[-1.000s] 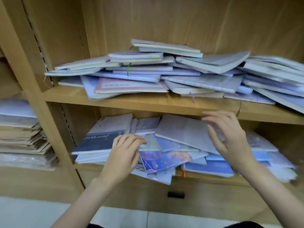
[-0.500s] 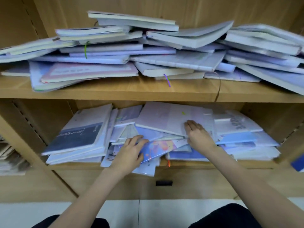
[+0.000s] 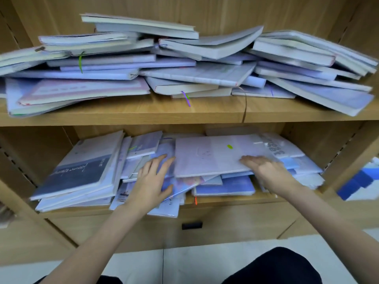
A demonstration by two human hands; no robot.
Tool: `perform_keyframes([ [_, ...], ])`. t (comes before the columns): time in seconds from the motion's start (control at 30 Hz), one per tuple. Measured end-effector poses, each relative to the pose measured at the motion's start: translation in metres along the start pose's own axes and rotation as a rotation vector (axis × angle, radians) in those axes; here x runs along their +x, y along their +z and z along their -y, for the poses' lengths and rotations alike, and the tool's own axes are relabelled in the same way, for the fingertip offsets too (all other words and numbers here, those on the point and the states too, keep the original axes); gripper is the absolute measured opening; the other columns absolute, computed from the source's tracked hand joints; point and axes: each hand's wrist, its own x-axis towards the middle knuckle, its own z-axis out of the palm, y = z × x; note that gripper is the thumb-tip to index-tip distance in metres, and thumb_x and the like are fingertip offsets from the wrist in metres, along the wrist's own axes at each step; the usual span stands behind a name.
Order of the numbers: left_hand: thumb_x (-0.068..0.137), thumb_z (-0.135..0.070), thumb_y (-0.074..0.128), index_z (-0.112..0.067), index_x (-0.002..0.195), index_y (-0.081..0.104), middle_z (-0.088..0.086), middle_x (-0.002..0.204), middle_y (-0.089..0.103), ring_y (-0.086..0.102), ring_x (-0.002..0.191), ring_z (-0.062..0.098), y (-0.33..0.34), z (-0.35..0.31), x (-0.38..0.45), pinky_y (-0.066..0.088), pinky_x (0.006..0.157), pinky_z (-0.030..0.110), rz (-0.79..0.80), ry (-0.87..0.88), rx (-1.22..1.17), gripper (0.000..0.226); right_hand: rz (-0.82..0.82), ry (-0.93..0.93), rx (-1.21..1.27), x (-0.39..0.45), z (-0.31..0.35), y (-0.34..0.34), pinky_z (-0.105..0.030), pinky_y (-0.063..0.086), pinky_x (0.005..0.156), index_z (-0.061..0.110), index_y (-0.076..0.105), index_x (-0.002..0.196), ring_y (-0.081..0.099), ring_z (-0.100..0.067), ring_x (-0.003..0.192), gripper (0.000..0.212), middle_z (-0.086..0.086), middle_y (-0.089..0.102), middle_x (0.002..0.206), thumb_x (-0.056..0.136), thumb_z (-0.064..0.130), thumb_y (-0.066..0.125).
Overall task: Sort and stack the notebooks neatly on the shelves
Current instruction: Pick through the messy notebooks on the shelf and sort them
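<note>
Right hand shifted from flat on top to clamping near edge of pale notebook, lower shelf, 12 o'clock. Left hand, fingers spread, presses colourful notebook at 9 o'clock. Lift looks imminent; sorting barely begun.

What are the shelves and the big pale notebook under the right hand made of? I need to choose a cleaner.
Shelves: apparently wood or wood-look laminate, matte, with printed-looking grain. Pale notebook: likely paper with a smooth, faintly glossy cover; it shows a soft sheen.
</note>
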Motion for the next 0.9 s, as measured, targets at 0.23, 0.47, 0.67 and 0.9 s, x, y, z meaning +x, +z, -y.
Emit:
perform_keyframes([
  [0.23,0.061,-0.037,0.065,-0.022,0.122,0.047,0.007,0.123,0.059,0.042,0.111,0.019,0.026,-0.034,0.020,0.053,0.077,0.040,0.106,0.217,0.046,0.066,-0.197,0.616,0.258,-0.032,0.003,0.029,-0.061,0.032,0.098,0.006,0.062,0.113,0.048,-0.043,0.120,0.046,-0.020,0.051,0.131,0.070,0.004,0.078],
  [0.47,0.083,-0.037,0.034,-0.013,0.125,0.058,0.011,0.130,0.055,0.055,0.110,0.036,0.033,-0.051,0.030,0.045,0.092,0.047,0.160,0.068,-0.151,0.054,-0.340,1.432,2.007,-0.005,0.045,0.004,-0.043,0.044,0.094,0.006,0.048,0.123,0.054,-0.031,0.117,0.035,-0.015,0.052,0.130,0.090,0.012,0.059],
  [0.67,0.083,-0.044,0.037,-0.018,0.128,0.056,0.003,0.133,0.052,0.050,0.117,0.029,0.021,-0.049,0.012,0.038,0.097,0.038,0.181,0.089,-0.192,0.055,-0.434,1.474,1.992,0.028,0.078,0.000,-0.038,0.057,0.068,0.008,0.034,0.131,0.057,-0.025,0.095,0.054,-0.013,0.054,0.124,0.085,-0.005,0.060],
  [0.9,0.076,-0.042,0.034,-0.014,0.123,0.058,0.007,0.128,0.054,0.044,0.119,0.026,0.003,-0.027,0.010,0.039,0.097,0.044,0.092,-0.062,-0.218,0.060,-0.422,1.401,1.872,-0.009,0.024,-0.027,-0.026,0.054,0.058,0.011,0.048,0.095,0.052,-0.020,0.064,0.013,-0.006,0.052,0.077,0.091,-0.001,0.048],
])
